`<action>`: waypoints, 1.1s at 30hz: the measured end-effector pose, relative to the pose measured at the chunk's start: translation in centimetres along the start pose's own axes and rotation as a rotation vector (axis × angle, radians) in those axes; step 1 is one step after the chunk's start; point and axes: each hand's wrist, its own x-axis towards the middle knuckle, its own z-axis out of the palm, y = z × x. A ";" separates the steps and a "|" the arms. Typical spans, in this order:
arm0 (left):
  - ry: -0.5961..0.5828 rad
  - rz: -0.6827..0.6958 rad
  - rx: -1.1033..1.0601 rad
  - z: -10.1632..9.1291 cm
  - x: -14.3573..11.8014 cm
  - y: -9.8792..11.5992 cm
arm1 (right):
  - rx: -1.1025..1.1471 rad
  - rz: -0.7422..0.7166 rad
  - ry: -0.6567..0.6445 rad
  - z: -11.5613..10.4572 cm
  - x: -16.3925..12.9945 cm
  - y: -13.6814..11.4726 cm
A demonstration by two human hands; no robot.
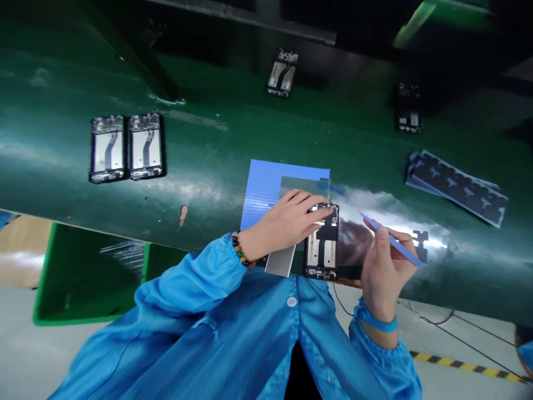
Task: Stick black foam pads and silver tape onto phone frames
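Note:
My left hand [291,219] reaches across the upper part of an opened phone [322,253], its fingers stretched out and touching the phone's top end. The phone lies near the table's front edge, with its inner frame and a dark ribbon cable showing. In my right hand [383,264] is a slim blue pair of tweezers [393,243], pinched between thumb and fingers, pointed tip toward the phone. A blue sheet [262,183] lies partly under my left forearm and hand, with a clear plate [306,184] over it. Beneath the left wrist sticks out a pale flat strip [280,262].
Two opened phones [127,147] lie side by side at left. Farther back are another opened phone [282,75] and one in shadow [408,111]. Dark sticker sheets [458,186] are stacked at right, near a shiny clear film [375,197]. A green bin [91,278] stands below the table's left edge.

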 end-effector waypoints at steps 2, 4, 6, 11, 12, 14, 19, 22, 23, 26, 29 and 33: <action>-0.013 0.014 -0.008 -1.3 -1.9 0.0 | -0.006 0.003 -0.018 -0.1 0.1 0.2; -0.059 0.024 -0.022 -2.1 -4.3 0.2 | -0.018 0.028 -0.049 0.0 -0.1 0.4; -0.098 0.023 -0.019 -2.2 -6.4 0.7 | -0.042 0.070 -0.112 0.2 -0.5 0.6; -0.010 -0.030 0.056 0.2 -8.4 2.3 | -0.051 0.099 -0.297 1.5 -1.8 0.3; 0.010 -0.035 0.066 0.6 -8.4 2.5 | -0.053 0.086 -0.324 1.8 -2.0 0.2; 0.051 -0.042 0.075 1.0 -8.4 2.7 | -0.085 0.066 -0.378 2.2 -2.2 0.0; 0.106 -0.053 0.069 1.3 -8.5 2.6 | -0.183 0.037 -0.479 3.2 -2.4 -0.1; 0.122 -0.057 0.059 1.4 -8.6 2.7 | -0.216 0.024 -0.526 3.7 -2.5 0.0; 0.126 -0.058 0.056 1.5 -8.6 2.7 | -0.228 0.027 -0.533 3.9 -2.5 -0.1; 0.120 -0.069 0.051 1.6 -8.7 2.7 | -0.251 0.037 -0.533 4.1 -2.6 -0.1; 0.100 -0.083 0.045 1.6 -8.7 2.7 | -0.249 0.044 -0.529 4.4 -2.7 -0.2; 0.096 -0.082 0.043 1.6 -8.9 2.7 | -0.230 0.069 -0.536 4.7 -2.5 -0.4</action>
